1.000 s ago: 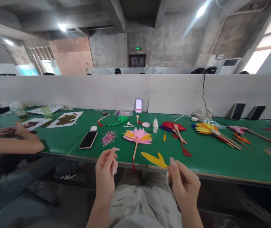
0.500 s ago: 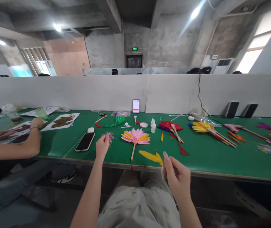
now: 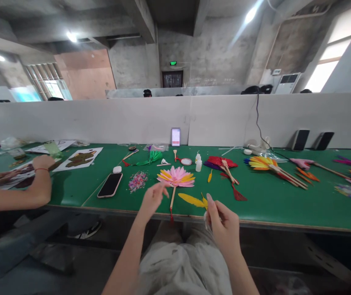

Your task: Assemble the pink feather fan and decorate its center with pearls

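Observation:
My right hand point(image 3: 221, 223) is closed at the table's near edge, pinching the quill end of a yellow feather point(image 3: 192, 200) that lies on the green table point(image 3: 270, 205). My left hand point(image 3: 153, 198) hovers just left of the wooden handle of a pink and yellow feather fan point(image 3: 177, 177). Its thumb and forefinger are drawn together at the tip, and what they hold, if anything, is too small to see. A pile of mixed sequins point(image 3: 137, 180) lies to the left of the fan.
A dark phone point(image 3: 110, 184) and a white earbud case point(image 3: 117, 169) lie left of the sequins. Behind are a glue bottle point(image 3: 198, 163), a red fan point(image 3: 224, 163), a yellow-orange fan point(image 3: 263, 164) and more feathers. A co-worker's arm point(image 3: 37, 186) rests at left. A white partition point(image 3: 132, 119) backs the table.
My left hand reached out to the sequin pile, then came back right and nearer, to beside the pink fan's handle. My right hand kept hold of the yellow feather. The co-worker's arm shifted slightly.

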Action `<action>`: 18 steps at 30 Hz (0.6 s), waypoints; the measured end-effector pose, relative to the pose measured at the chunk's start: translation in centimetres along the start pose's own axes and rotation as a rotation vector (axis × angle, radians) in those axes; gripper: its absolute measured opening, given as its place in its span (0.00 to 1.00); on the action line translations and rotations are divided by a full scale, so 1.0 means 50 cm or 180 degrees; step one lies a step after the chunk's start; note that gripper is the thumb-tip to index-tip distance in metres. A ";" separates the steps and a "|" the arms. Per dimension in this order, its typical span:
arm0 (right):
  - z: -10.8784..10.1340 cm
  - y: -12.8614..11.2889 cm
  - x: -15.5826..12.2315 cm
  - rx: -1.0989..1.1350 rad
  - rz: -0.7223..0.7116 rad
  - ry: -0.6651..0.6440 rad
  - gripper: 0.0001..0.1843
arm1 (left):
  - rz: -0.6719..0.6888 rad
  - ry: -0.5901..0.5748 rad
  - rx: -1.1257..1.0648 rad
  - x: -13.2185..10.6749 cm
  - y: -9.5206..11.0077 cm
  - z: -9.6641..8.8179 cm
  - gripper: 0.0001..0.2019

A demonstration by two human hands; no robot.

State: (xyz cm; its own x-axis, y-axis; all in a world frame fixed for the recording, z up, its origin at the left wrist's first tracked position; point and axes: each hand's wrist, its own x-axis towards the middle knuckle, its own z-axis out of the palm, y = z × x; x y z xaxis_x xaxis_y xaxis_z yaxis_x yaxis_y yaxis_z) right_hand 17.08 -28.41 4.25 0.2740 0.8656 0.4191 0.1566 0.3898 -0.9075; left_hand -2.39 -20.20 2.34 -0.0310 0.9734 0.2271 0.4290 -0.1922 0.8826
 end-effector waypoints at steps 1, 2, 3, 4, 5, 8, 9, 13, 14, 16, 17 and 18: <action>0.001 0.002 0.000 -0.0009 0.0004 -0.0020 0.25 | 0.0101 -0.0243 -0.0171 -0.024 0.022 0.017 0.28; 0.001 0.004 -0.001 -0.0028 0.0008 -0.0045 0.25 | 0.0239 -0.0473 -0.0597 -0.047 0.042 0.032 0.27; 0.001 0.007 -0.001 -0.0055 0.0005 -0.0085 0.25 | 0.0274 -0.0602 -0.0936 -0.066 0.061 0.045 0.25; 0.000 0.009 -0.001 -0.0087 -0.0005 -0.0129 0.25 | 0.0245 -0.0570 -0.1185 -0.081 0.078 0.056 0.23; -0.001 0.012 -0.001 -0.0122 -0.0020 -0.0180 0.25 | 0.0183 -0.0528 -0.1374 -0.091 0.091 0.065 0.20; -0.001 0.015 -0.002 -0.0193 -0.0051 -0.0295 0.25 | 0.0027 -0.0298 -0.1630 -0.106 0.113 0.077 0.16; 0.000 0.015 -0.003 -0.0204 -0.0055 -0.0316 0.24 | 0.0017 -0.0221 -0.1652 -0.107 0.116 0.077 0.16; 0.005 0.010 -0.006 -0.0303 -0.0180 -0.0394 0.24 | -0.0047 -0.0031 -0.1784 -0.115 0.120 0.072 0.15; 0.006 0.009 -0.006 -0.0334 -0.0226 -0.0419 0.24 | -0.0085 -0.0005 -0.1848 -0.118 0.121 0.070 0.15; 0.007 0.007 -0.007 -0.0367 -0.0285 -0.0453 0.24 | -0.0143 0.0023 -0.1975 -0.123 0.121 0.068 0.16; 0.006 0.006 -0.007 -0.0374 -0.0300 -0.0460 0.24 | -0.0152 0.0029 -0.2019 -0.125 0.120 0.067 0.16; 0.006 0.005 -0.008 -0.0380 -0.0305 -0.0458 0.24 | -0.0154 0.0024 -0.2049 -0.127 0.119 0.067 0.16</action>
State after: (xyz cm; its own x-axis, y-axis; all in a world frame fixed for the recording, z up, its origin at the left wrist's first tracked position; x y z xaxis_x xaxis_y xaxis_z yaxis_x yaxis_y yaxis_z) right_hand 16.74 -28.53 3.84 0.1153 0.8658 0.4870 0.2891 0.4398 -0.8503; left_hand 3.39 -27.10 4.80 -0.0442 0.9823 0.1818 -0.2003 -0.1870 0.9617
